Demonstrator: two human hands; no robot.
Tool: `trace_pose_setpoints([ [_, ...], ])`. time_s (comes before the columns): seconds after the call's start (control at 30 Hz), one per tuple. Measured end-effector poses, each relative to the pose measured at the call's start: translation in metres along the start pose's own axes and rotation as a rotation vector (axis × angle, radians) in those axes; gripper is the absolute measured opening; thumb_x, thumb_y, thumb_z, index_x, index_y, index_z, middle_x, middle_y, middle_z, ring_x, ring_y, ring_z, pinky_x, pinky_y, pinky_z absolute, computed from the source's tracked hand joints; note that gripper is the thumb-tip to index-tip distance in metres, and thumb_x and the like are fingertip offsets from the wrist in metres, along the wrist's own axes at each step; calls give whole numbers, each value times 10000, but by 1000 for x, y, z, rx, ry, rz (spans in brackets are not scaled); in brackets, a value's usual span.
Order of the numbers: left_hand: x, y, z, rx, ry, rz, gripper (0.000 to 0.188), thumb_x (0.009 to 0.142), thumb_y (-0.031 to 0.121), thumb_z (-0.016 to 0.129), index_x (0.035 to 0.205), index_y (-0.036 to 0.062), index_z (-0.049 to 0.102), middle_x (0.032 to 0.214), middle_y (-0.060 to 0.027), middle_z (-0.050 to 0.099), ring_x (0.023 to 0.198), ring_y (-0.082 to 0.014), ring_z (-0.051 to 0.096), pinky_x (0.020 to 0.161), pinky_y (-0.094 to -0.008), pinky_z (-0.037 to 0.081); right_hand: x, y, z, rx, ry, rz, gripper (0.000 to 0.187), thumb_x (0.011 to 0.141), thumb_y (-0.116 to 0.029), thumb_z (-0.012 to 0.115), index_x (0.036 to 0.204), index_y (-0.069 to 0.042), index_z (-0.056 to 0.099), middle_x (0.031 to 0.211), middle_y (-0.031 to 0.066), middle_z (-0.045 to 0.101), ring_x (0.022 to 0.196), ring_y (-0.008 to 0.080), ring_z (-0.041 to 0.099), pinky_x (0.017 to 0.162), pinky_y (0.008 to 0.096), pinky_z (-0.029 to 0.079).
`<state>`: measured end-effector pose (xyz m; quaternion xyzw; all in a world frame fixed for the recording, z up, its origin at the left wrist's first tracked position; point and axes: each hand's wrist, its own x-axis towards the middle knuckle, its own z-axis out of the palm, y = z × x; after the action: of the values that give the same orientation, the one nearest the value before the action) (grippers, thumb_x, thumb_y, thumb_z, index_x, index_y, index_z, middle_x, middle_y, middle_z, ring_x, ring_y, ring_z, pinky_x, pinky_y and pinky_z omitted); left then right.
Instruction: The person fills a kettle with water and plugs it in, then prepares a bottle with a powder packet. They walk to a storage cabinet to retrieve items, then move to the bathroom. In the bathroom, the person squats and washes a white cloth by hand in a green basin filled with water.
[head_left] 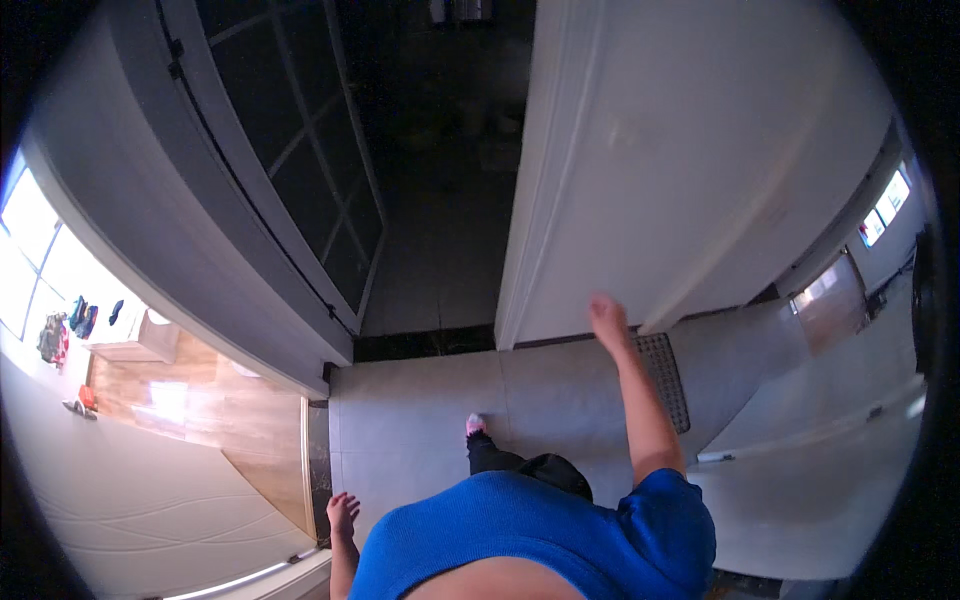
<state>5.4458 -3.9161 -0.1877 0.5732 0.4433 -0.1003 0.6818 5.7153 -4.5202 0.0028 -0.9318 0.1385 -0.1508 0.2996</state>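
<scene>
My left hand (343,512) hangs low at my side, near the dark threshold strip of the left doorway. Its fingers are loosely bent and apart, with nothing in them. My right hand (607,318) reaches forward on a bent arm, in front of the foot of the white wall (700,170). It looks blurred, and I cannot make out its fingers or anything held. Ahead is a dark doorway with a glass-paned door (310,130) swung inward on its left side. One foot in a pink shoe or slipper (476,424) shows on the grey tiled floor (400,400).
A grey mat (664,380) lies along the wall to the right. Through the left doorway are a wooden floor (200,400), a white cabinet (138,335) and hanging clothes. A white door (800,490) stands at the right. A black stone sill (430,342) crosses the front doorway.
</scene>
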Motion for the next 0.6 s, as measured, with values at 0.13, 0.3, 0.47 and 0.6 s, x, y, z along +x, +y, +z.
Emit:
trace_pose_setpoints([
  [0.13, 22, 2, 41, 180, -40, -127, 224, 831, 172, 462, 1038, 85, 474, 894, -92, 574, 738, -210, 582, 590, -310, 453, 149, -41, -47, 83, 467, -86, 379, 838, -162, 479, 1150, 47, 434, 1189, 224, 434, 1104, 339, 428, 929, 390, 351],
  [0.3, 62, 35, 80, 259, 7, -271, 225, 836, 172, 453, 1043, 84, 470, 887, -92, 572, 723, -207, 578, 574, -309, 453, 258, -71, -43, 74, 794, -57, 457, 885, -218, 425, 1218, 84, 340, 1295, 250, 311, 1218, 342, 298, 1012, 390, 254],
  [0.47, 147, 97, 130, 265, -16, -301, 226, 841, 171, 443, 1048, 83, 466, 880, -92, 569, 707, -205, 575, 557, -308, 454, 299, -52, -32, 170, 956, -13, 469, 894, -224, 430, 1259, 47, 316, 1279, 211, 364, 1146, 291, 412, 928, 338, 361],
  [0.6, 229, 170, 142, 323, -21, -297, 226, 845, 171, 436, 1051, 82, 462, 874, -92, 566, 694, -203, 572, 544, -308, 454, 315, -72, -13, 129, 1107, 84, 410, 911, -216, 380, 1209, 65, 382, 1237, 222, 414, 1151, 320, 405, 958, 356, 333],
])
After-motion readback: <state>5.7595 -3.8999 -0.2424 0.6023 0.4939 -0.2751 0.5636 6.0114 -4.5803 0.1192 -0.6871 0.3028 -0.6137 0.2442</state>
